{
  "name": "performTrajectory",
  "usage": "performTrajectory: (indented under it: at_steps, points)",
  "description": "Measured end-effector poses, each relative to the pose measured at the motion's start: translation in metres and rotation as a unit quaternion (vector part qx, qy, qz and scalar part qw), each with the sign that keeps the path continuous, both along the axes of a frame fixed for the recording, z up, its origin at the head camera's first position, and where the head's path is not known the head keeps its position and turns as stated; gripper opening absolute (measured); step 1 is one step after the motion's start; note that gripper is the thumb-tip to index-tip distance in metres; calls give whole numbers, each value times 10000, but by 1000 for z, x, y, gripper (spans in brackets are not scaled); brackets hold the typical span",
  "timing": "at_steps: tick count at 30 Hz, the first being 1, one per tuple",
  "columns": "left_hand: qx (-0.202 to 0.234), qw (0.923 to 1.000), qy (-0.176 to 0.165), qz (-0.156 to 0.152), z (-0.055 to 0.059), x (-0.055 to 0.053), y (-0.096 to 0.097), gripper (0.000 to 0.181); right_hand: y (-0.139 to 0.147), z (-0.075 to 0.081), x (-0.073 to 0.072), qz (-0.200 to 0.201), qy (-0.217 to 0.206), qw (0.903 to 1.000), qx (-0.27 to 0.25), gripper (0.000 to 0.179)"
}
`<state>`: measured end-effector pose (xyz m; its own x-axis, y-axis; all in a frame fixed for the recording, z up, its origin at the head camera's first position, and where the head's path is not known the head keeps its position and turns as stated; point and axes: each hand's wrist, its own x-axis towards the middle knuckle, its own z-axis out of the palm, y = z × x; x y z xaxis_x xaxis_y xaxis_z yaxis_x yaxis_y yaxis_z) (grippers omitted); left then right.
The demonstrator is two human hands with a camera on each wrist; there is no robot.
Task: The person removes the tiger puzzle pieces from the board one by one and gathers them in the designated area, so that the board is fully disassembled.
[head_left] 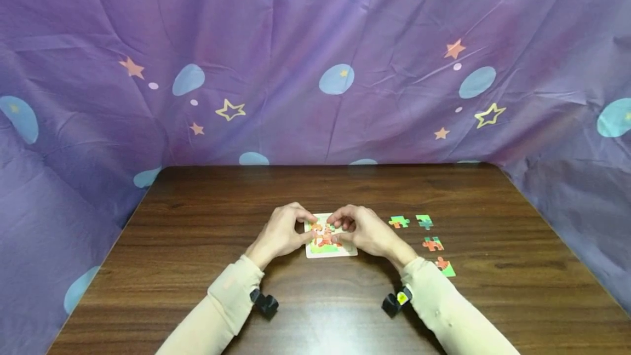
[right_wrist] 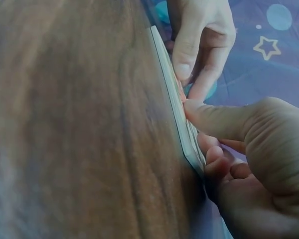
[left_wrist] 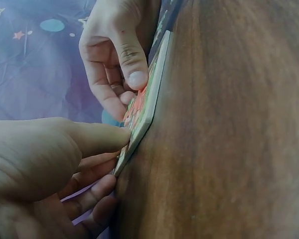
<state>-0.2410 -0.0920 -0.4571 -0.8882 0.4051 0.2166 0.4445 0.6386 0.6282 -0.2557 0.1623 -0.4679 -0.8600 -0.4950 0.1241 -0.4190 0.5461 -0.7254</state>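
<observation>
A small jigsaw puzzle (head_left: 324, 249) with a pale border lies flat on the table, its picture red, orange and green. From the left side my left hand (head_left: 282, 233) reaches over it, thumb and index finger touching the pieces. My right hand (head_left: 366, 231) comes in from the other side. In the left wrist view, the right hand's thumb (left_wrist: 137, 79) rests at a red-orange part of the puzzle and its other fingers are bent; I cannot tell whether they pinch a piece. The hands cover parts of the picture.
To the right of the puzzle lie several loose pieces: a green and orange piece (head_left: 399, 222), a green and teal piece (head_left: 424, 221), a red-orange piece (head_left: 433, 244) and a red and green piece (head_left: 445, 267). A purple patterned cloth (head_left: 296, 32) hangs behind the brown wooden table (head_left: 197, 196).
</observation>
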Motion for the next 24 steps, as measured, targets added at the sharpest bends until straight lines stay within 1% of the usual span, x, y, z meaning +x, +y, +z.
performTrajectory:
  at_steps: [3,5,10,15,24]
  points:
    - [-24,9999,-58,-158,0,0,-3,35,0,-1,0,120,28,9999,24,32]
    - [-47,9996,-188,-220,1,0,-4,41,1,-2,-1,156,45,9999,49,32]
    - [-149,9984,-529,-146,4,-1,-5,59,1,0,-1,177,85,9997,122,31]
    - [-188,9984,-524,-96,4,-1,-3,62,1,3,-1,181,87,9997,144,30]
    - [-226,9988,-400,-169,4,-1,-2,62,1,3,0,207,158,9996,88,31]
